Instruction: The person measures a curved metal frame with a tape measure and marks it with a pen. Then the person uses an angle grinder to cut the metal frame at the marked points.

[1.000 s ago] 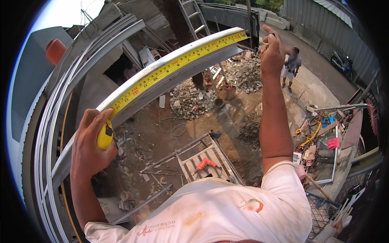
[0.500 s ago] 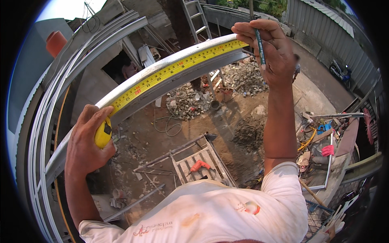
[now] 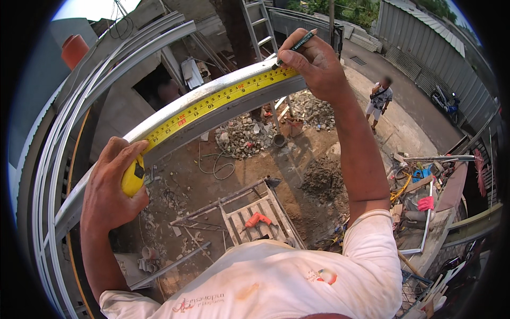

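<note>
My left hand (image 3: 112,186) is closed around a yellow tape measure (image 3: 133,178) and rests against a long light-grey metal channel (image 3: 186,98). The yellow blade (image 3: 218,99) runs out along the channel's face toward my right hand (image 3: 313,64). That hand pinches a dark green pencil (image 3: 302,42), its dark end down at the channel's top edge beside the blade. My right fingers also lie over the blade, hiding its far end.
More metal channels (image 3: 53,175) stand at the left. Below are a wooden platform (image 3: 247,226) with an orange drill (image 3: 257,219), rubble (image 3: 244,135) and a ladder (image 3: 258,22). A person (image 3: 380,101) stands on the path at right; another (image 3: 169,91) is behind the channel.
My right hand has moved left and turned, bringing the pencil down to the channel's top edge. My left hand keeps hold of the tape measure. The person on the path shows more fully.
</note>
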Demonstrator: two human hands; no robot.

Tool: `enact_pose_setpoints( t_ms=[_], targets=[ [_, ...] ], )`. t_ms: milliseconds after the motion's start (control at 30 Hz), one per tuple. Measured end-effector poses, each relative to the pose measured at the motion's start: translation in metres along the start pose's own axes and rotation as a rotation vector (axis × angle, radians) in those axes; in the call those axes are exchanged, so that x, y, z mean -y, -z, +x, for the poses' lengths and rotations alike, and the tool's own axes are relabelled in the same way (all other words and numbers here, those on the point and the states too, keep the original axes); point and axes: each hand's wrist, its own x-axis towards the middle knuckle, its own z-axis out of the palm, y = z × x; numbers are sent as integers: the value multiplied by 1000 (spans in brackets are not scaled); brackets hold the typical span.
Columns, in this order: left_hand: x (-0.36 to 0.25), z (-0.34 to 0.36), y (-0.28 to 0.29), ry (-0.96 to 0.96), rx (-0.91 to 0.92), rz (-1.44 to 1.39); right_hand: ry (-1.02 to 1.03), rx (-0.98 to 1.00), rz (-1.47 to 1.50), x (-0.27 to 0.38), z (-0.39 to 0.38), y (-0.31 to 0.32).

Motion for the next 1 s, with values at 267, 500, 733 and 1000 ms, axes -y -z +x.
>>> enact_pose_setpoints(
  t_ms=[267,500,733,1000],
  targets=[
    [1,0,1,38,37,-1,145,-245,110,12,-6,2],
    [1,1,1,36,42,-3,263,-216,372,20,-11,24],
    [0,2,0,25,29,-10,182,-78,106,10,-5,20],
    [-1,1,-1,-23,-9,11,48,47,98,-4,2,6]
  ],
)
